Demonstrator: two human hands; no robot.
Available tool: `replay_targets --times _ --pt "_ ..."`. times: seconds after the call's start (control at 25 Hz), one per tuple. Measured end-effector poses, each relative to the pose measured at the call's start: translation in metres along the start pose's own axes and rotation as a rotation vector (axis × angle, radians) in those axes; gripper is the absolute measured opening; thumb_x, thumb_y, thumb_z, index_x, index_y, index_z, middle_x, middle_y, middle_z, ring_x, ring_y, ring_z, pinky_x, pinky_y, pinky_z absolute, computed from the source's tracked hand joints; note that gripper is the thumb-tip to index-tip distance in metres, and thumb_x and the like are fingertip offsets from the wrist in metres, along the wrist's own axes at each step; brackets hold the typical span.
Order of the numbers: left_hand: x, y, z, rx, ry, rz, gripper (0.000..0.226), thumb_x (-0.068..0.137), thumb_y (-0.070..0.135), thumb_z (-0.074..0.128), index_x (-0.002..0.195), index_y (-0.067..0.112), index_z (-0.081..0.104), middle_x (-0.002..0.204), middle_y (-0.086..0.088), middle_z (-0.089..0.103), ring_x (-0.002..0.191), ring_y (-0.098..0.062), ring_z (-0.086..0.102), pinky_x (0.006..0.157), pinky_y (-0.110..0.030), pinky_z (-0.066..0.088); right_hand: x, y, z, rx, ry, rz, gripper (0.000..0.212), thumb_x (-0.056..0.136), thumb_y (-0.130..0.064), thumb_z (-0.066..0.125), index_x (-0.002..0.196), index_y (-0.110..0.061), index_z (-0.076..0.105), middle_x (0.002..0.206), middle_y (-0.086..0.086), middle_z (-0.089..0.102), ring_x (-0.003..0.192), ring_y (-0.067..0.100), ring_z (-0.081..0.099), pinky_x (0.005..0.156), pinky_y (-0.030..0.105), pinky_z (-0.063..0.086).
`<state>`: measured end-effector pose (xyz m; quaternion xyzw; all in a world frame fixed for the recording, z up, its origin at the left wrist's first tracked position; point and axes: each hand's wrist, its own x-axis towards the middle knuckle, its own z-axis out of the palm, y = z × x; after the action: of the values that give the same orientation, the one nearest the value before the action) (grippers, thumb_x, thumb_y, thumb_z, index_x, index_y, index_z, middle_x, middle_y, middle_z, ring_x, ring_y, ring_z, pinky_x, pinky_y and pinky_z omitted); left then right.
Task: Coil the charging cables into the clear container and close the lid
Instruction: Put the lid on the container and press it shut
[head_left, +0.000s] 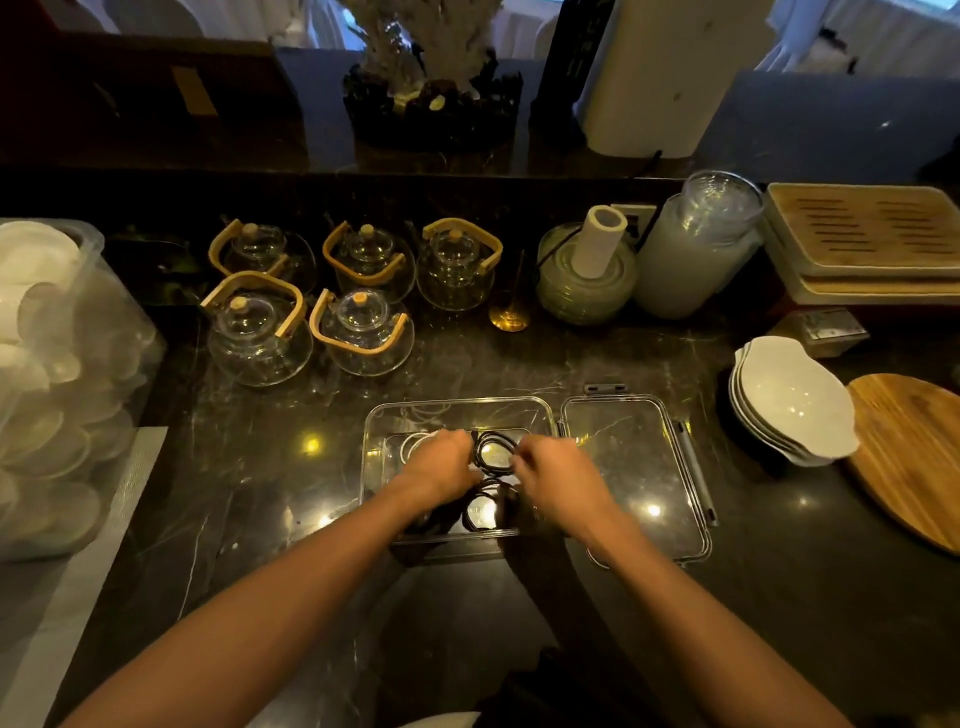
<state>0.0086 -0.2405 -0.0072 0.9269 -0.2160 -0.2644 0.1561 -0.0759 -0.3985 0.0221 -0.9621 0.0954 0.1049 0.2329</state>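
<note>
**Both hands inside the open clear container**

On the dark marble counter (260, 467), near its front edge: clear container (457, 410), lid (634, 467) swung flat open to its right. Inside, black coiled cable (493, 452) toward the back, second black coil (483, 512) nearer the front, white coil (415, 441) at the back left, largely hidden behind the left hand (441, 465).

Left hand knuckles-up, fingers curled down at the black coil's left edge; grip itself hidden, cannot tell whether anything was pinched. Right hand (556, 470) blurred, fingers curled toward the same coil's right side; contact likewise impossible to confirm. Front left corner of the container covered by the left forearm; dark shape there not identifiable.

Open counter left of the container and in front of it. Behind, well apart: five glass teapots (358, 332) with wooden handles. To the right, near the lid's edge: stacked white dishes (795, 400), just beside a round wooden board (914, 457), cut off at the frame. Far left: plastic bin of white dishes (62, 384), partly out of frame.

No legible writing or brand marks anywhere.
</note>
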Motion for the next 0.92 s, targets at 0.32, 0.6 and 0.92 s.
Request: replay_targets --times 0.32,0.6,0.92 --pt "-0.009 0.114 -0.014 -0.043 0.034 0.453 0.025 0.094 0.037 0.065 0.114 0.022 0.069 0.100 0.003 0.072 0.088 -0.013 0.067 0.081 -0.036 0.058 -0.103 0.129 -0.003 -0.123 0.176 0.166 0.039 0.091 -0.029 0.071 0.127 -0.014 0.066 0.123 0.008 0.067 0.114 0.030 0.063 0.089 0.041 0.053" --pt "-0.014 0.171 0.085 0.388 -0.143 0.587 0.049 0.091 0.036 0.065 0.134 0.013 0.053 0.134 -0.015 0.052 0.124 -0.036 0.054 0.102 -0.046 0.046 -0.132 0.162 0.035 -0.107 0.090 0.203 0.053 0.086 -0.039 0.073 0.133 -0.020 0.057 0.142 0.006 0.051 0.134 0.028 0.047 0.106 0.044 0.043" --pt "-0.013 0.157 0.128 0.540 -0.156 0.509 0.090 0.082 0.056 0.073 0.152 0.018 0.030 0.161 -0.017 0.022 0.146 -0.043 0.022 0.119 -0.056 0.024 -0.145 0.189 0.051 -0.273 0.136 0.057 0.050 0.094 -0.042 0.066 0.133 -0.012 0.058 0.130 0.012 0.058 0.120 0.032 0.055 0.093 0.044 0.049"
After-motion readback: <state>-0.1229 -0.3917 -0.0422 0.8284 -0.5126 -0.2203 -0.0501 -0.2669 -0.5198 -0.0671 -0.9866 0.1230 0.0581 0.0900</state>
